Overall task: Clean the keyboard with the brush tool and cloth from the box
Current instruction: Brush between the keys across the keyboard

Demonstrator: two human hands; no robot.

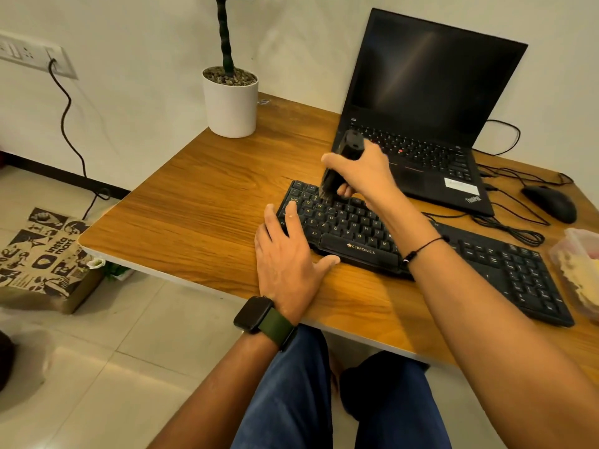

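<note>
Open laptop [421, 102], mouse [551, 202], potted plant [230, 102], paper bag [42, 257].

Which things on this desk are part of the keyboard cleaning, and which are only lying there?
In the job:
keyboard
brush, gripped by the right hand, bristles on the top-left keys
left hand, resting on the keyboard's left end
plastic box

Lying about:
laptop
mouse
plant pot
paper bag on the floor

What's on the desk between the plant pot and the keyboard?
Nothing: the head view shows only bare desk between the plant pot and the keyboard.
</note>
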